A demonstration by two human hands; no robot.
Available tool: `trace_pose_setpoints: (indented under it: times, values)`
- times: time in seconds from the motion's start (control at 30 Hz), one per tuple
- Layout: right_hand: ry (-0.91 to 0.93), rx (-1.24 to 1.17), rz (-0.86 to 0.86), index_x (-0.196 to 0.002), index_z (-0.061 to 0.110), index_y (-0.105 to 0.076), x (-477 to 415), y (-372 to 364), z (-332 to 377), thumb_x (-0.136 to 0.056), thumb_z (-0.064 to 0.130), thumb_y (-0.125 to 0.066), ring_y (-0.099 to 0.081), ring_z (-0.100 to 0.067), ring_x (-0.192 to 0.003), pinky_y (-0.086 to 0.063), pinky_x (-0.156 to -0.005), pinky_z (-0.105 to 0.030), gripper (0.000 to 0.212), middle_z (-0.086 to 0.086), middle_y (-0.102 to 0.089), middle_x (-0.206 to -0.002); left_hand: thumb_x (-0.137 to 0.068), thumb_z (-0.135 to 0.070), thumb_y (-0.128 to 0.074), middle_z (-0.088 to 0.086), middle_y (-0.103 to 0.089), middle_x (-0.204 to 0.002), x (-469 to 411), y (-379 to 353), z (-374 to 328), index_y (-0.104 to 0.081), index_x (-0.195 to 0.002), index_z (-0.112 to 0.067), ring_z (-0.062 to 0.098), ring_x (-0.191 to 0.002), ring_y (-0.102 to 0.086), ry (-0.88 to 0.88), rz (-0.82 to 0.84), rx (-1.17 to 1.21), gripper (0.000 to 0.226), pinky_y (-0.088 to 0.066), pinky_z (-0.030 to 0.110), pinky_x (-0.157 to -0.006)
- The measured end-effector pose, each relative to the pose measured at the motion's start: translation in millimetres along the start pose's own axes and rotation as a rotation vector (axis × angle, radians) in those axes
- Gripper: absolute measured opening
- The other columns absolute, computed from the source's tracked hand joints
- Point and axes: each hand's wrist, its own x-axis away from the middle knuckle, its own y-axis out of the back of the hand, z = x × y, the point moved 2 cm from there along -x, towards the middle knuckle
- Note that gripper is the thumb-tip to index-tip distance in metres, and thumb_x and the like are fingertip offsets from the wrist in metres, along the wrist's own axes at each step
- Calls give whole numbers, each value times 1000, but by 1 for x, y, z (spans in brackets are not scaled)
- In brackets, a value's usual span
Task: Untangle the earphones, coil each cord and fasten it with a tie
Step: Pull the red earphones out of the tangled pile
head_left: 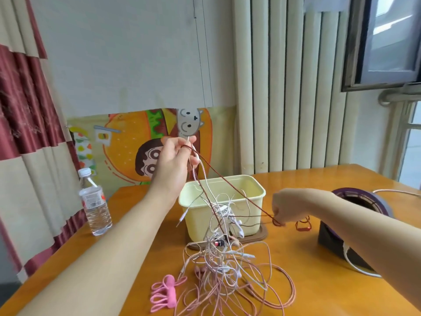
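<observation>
My left hand [175,156] is raised above the table and holds up several earphone cords, among them a dark red cord [230,185] and white ones. The red cord runs taut down to my right hand [282,208], which pinches its other end low over the table beside the box. A tangle of white and pink earphone cords [230,267] hangs from my left hand and spreads over the table in front of me. A coiled pink earphone bundle [165,290] lies at the tangle's left.
A cream plastic box [196,215] stands on a brown lid behind the tangle. A water bottle [94,204] stands at the table's left edge. A purple tape roll on a black holder [355,215] sits at right, with small red ties [303,224] near my right hand.
</observation>
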Motion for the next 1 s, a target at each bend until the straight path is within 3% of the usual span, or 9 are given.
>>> trace_pose_setpoints:
  times: [0.13,0.23,0.37,0.47,0.53,0.6,0.73,0.83,1.0]
  values:
    - [50,-485,-229,-100,-4,-63,4,24,-2,-97,26,-47,-45,-17,-64,-39,-60,-30,34,-6,-52,-77,-100,-26,-43,-4,-57,-82,3,9,14,-56,-104,-18,4,-62,-56,7,30,-196,15,-48,35,-80]
    - [157,-980,-326,-109,-4,-61,15,44,4,-99,22,-46,-47,-20,-69,-44,-60,-29,32,-12,-56,-89,-98,-34,-47,-4,-57,-70,8,12,30,-60,-104,-16,11,-70,-58,140,103,-304,23,-45,39,-90]
    - [238,-1428,-445,-98,-8,-59,23,66,17,-99,16,-43,-45,-12,-54,-35,-46,-22,30,-30,-63,-110,-92,-38,-56,-1,-57,-70,21,11,39,-65,-86,-12,12,-70,-53,289,271,-465,28,-41,28,-77]
    - [345,-1670,-455,-84,7,-51,27,78,24,-101,13,-35,-48,-18,-53,-36,-55,-31,24,-15,-69,-85,-89,-30,-63,-4,-58,-80,29,12,44,-62,-92,-12,9,-73,-53,358,466,-580,18,-42,26,-79]
    - [371,-1731,-511,-83,9,-47,29,84,25,-100,10,-34,-50,-22,-55,-38,-58,-32,21,-13,-68,-76,-87,-19,-67,-5,-63,-96,32,14,45,-60,-103,-16,5,-80,-58,408,637,-678,18,-45,19,-80]
    - [385,-1711,-533,-81,10,-46,31,87,26,-99,8,-35,-54,-22,-54,-42,-60,-31,22,-12,-67,-72,-83,-14,-69,-10,-57,-120,35,17,46,-53,-121,-24,0,-100,-57,457,816,-753,42,-45,13,-88]
    - [403,-1614,-523,-74,10,-46,35,85,30,-99,7,-36,-50,-21,-57,-43,-56,-25,26,-9,-64,-67,-77,-21,-72,-13,-47,-137,36,23,42,-40,-141,-26,3,-121,-49,490,1028,-893,71,-41,26,-104]
    - [450,-1613,-490,-75,11,-47,38,84,33,-99,10,-38,-49,-20,-59,-41,-59,-27,26,-5,-65,-63,-81,-31,-72,-19,-49,-130,33,15,33,-46,-134,-31,1,-120,-48,342,894,-905,59,-38,25,-105]
    - [518,-1618,-431,-75,14,-46,44,91,40,-100,14,-38,-53,-16,-60,-41,-67,-31,26,-3,-67,-67,-84,-35,-68,-23,-58,-110,37,-17,27,-56,-113,-29,-6,-107,-53,113,643,-618,32,-41,12,-92]
